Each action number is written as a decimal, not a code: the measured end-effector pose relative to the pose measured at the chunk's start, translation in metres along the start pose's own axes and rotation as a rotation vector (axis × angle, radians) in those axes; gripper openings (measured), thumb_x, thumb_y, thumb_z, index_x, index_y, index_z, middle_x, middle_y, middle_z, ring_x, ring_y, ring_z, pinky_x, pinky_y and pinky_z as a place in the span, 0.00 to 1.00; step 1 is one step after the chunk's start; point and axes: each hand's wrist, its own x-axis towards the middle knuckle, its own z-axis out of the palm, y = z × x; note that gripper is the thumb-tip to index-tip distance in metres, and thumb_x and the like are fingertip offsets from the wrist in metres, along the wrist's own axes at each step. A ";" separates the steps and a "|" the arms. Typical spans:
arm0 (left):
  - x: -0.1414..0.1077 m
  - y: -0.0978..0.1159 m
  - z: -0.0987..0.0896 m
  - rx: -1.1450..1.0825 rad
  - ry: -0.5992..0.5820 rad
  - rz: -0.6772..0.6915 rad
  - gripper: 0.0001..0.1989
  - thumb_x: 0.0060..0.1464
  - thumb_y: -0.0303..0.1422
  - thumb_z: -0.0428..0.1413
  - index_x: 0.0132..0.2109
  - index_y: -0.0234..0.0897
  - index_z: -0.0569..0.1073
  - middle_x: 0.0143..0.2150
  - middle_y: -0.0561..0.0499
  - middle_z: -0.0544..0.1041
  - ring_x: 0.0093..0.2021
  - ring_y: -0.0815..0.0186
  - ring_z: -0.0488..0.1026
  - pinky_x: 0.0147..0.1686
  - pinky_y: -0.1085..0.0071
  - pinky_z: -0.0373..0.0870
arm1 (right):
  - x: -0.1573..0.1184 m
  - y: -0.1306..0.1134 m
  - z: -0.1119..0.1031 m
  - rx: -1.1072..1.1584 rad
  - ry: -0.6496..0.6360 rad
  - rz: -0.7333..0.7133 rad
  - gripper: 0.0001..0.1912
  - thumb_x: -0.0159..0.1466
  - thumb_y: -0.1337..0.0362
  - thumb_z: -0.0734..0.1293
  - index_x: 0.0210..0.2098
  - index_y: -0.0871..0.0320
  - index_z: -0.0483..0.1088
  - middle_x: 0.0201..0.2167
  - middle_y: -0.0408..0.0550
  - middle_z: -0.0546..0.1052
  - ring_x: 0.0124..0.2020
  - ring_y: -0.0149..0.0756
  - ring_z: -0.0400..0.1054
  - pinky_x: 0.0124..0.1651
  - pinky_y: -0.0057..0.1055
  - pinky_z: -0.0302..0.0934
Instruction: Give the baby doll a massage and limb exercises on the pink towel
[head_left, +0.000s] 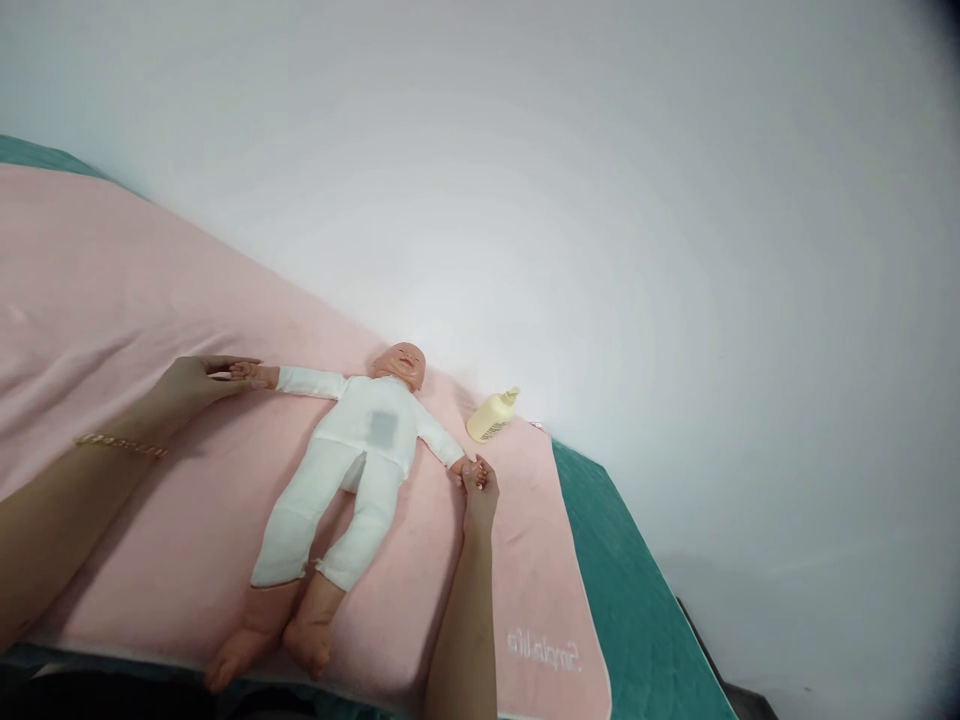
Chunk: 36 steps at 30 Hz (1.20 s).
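A baby doll (pixel 364 430) with a white cloth body lies on its back on a pink blanket (pixel 540 560), arms spread wide. Its bare feet point toward me. My left hand (pixel 199 388) is closed around the doll's hand at the end of the outstretched arm on the left. On the other side, my right hand (pixel 481 490) pinches the doll's other hand between thumb and fingers. A grey square patch shows on the doll's chest. Just beyond my right hand, a pale yellow pump bottle (pixel 491 417) rests tilted on the blanket.
Under the blanket, a green cover (pixel 637 580) shows along the right and at the far left corner. A white wall (pixel 600 220) rises directly behind the doll and bottle. Small folds crease the blanket on the left. A dark edge (pixel 739 695) appears at lower right.
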 end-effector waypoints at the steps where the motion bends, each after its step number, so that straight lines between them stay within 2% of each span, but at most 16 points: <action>1: 0.003 -0.002 0.000 0.012 0.001 -0.008 0.35 0.36 0.49 0.65 0.51 0.33 0.79 0.48 0.42 0.81 0.50 0.47 0.75 0.41 0.66 0.73 | 0.000 0.000 0.000 -0.004 0.002 -0.002 0.41 0.46 0.48 0.78 0.54 0.62 0.71 0.53 0.60 0.75 0.51 0.45 0.73 0.48 0.35 0.71; 4: 0.007 -0.004 -0.001 0.043 0.020 -0.004 0.34 0.34 0.48 0.65 0.48 0.33 0.79 0.45 0.42 0.82 0.47 0.48 0.76 0.39 0.67 0.73 | -0.001 -0.001 0.003 -0.009 0.015 0.003 0.39 0.46 0.47 0.79 0.50 0.62 0.72 0.48 0.58 0.77 0.43 0.41 0.75 0.42 0.34 0.72; 8: 0.005 -0.002 0.001 0.065 0.026 0.004 0.34 0.33 0.50 0.64 0.47 0.34 0.79 0.46 0.41 0.82 0.48 0.48 0.76 0.42 0.64 0.71 | -0.001 0.000 0.006 -0.002 0.025 0.017 0.35 0.45 0.43 0.78 0.42 0.62 0.72 0.37 0.51 0.78 0.28 0.33 0.73 0.31 0.31 0.69; 13: -0.003 0.003 0.004 0.017 0.032 -0.019 0.35 0.38 0.56 0.64 0.48 0.36 0.79 0.46 0.43 0.82 0.48 0.52 0.76 0.43 0.65 0.71 | 0.000 0.001 0.008 0.022 0.045 0.025 0.33 0.46 0.39 0.77 0.36 0.61 0.70 0.32 0.48 0.77 0.23 0.31 0.70 0.27 0.30 0.66; 17: -0.005 0.008 0.004 -0.044 0.042 -0.084 0.32 0.42 0.53 0.64 0.49 0.36 0.81 0.42 0.43 0.82 0.45 0.54 0.77 0.37 0.70 0.73 | 0.000 0.001 0.007 0.035 0.068 0.016 0.34 0.49 0.36 0.73 0.37 0.61 0.73 0.36 0.52 0.79 0.26 0.32 0.71 0.28 0.30 0.67; 23: -0.002 0.013 0.000 0.067 0.062 -0.090 0.29 0.48 0.51 0.59 0.50 0.35 0.82 0.43 0.44 0.82 0.46 0.52 0.77 0.34 0.69 0.72 | 0.001 0.002 0.004 0.054 0.072 0.029 0.38 0.49 0.37 0.72 0.47 0.62 0.74 0.47 0.58 0.78 0.41 0.40 0.75 0.39 0.33 0.72; 26: 0.000 0.009 -0.001 0.024 0.042 -0.105 0.31 0.47 0.52 0.61 0.52 0.36 0.81 0.45 0.44 0.82 0.46 0.52 0.77 0.34 0.70 0.72 | 0.001 0.002 0.002 0.071 0.058 0.047 0.40 0.50 0.41 0.72 0.53 0.63 0.72 0.55 0.61 0.75 0.49 0.44 0.74 0.44 0.34 0.72; 29: 0.002 0.002 -0.001 -0.007 0.010 -0.114 0.37 0.40 0.55 0.65 0.54 0.39 0.80 0.48 0.46 0.82 0.48 0.52 0.77 0.35 0.70 0.72 | 0.000 0.000 0.002 0.087 0.036 0.061 0.42 0.50 0.44 0.73 0.57 0.63 0.71 0.60 0.62 0.72 0.54 0.46 0.72 0.47 0.34 0.71; 33: 0.004 -0.004 0.001 -0.003 0.025 -0.059 0.39 0.36 0.55 0.66 0.54 0.37 0.79 0.49 0.45 0.81 0.50 0.50 0.76 0.38 0.69 0.73 | -0.004 -0.004 0.002 0.084 0.003 0.070 0.40 0.50 0.45 0.74 0.56 0.62 0.71 0.58 0.60 0.74 0.53 0.44 0.73 0.48 0.34 0.71; 36: 0.004 -0.005 0.001 0.024 0.014 -0.002 0.37 0.37 0.51 0.65 0.53 0.35 0.79 0.48 0.43 0.82 0.51 0.49 0.76 0.39 0.68 0.73 | -0.005 -0.007 0.003 0.060 -0.003 0.076 0.39 0.48 0.46 0.76 0.53 0.64 0.73 0.51 0.59 0.77 0.46 0.43 0.75 0.42 0.32 0.70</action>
